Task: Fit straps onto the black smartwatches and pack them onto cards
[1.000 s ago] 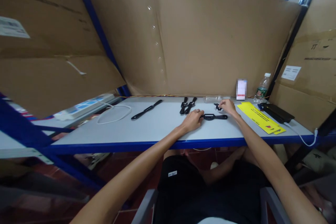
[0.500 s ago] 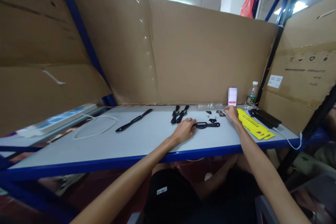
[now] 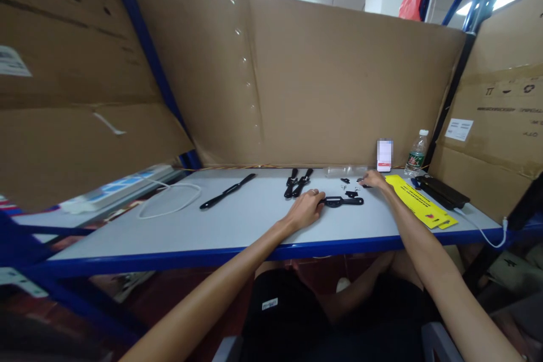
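Observation:
On the grey tabletop, my left hand (image 3: pixel 306 207) is closed round the left handle of a black spokeshave body (image 3: pixel 344 202), which lies flat. My right hand (image 3: pixel 374 179) is farther back, fingers pinched down over small dark plates (image 3: pixel 362 182). Whether a plate is between the fingertips is hidden. Between the hands lie a black clamp piece (image 3: pixel 351 194), a smaller black piece (image 3: pixel 345 180) and small silvery screws (image 3: pixel 343 187). Two assembled spokeshaves (image 3: pixel 302 184) rest side by side beyond my left hand. Another long black spokeshave body (image 3: pixel 228 191) is at the left.
At the right are yellow printed sleeves (image 3: pixel 418 203), a black case (image 3: pixel 443 191) with a white cable, a water bottle (image 3: pixel 417 153) and a propped phone (image 3: pixel 384 155). Clear plastic packaging (image 3: pixel 345 172) lies along the cardboard back wall (image 3: pixel 331 85). A power strip (image 3: pixel 127 189) sits left.
My right hand has reached a little left and down onto the small dark plates. My left hand stays on the spokeshave body. The whole view has shifted slightly.

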Demonstrator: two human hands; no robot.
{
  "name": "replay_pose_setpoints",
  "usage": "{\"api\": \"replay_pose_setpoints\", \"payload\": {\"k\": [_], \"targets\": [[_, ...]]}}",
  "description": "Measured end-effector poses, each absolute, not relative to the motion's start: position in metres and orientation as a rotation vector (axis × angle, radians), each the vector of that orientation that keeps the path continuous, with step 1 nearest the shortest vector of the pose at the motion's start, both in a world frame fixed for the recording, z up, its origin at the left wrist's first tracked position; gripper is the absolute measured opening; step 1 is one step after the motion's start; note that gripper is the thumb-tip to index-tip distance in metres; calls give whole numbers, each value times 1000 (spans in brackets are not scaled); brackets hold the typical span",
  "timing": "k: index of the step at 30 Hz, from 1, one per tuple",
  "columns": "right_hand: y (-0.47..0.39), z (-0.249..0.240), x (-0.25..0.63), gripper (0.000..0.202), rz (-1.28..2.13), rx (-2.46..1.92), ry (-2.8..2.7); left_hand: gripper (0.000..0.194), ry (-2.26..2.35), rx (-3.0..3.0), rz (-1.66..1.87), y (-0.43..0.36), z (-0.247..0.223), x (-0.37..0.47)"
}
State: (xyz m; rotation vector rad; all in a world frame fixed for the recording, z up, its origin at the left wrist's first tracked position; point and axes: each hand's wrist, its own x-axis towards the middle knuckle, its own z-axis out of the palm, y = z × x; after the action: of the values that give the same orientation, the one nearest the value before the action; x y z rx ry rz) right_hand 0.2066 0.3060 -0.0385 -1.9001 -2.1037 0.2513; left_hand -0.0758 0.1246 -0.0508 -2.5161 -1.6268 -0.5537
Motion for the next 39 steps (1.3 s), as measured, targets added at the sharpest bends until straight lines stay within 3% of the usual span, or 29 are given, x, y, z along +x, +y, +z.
{"api": "replay_pose_setpoints", "payload": {"k": [6,16,21,27,39], "targets": [[317,-47,220,25,446,-1755,-1858,21,-1641,-2539,-591,127,-51,-76],[290,-26,208,15,332,-1640,-1689,18,-1583,-2527,-578,124,-49,-74],[261,-17,167,35,753,-1235,-1714,21,-1591,-2499,-523,123,-48,-74],[233,-23,127,19,1097,-1066,-1893,25,-1634,-2488,-486,124,-48,-73],[224,-30,127,17,1392,-1001,-1887,28,-1660,-2476,-526,122,-47,-72]]}}
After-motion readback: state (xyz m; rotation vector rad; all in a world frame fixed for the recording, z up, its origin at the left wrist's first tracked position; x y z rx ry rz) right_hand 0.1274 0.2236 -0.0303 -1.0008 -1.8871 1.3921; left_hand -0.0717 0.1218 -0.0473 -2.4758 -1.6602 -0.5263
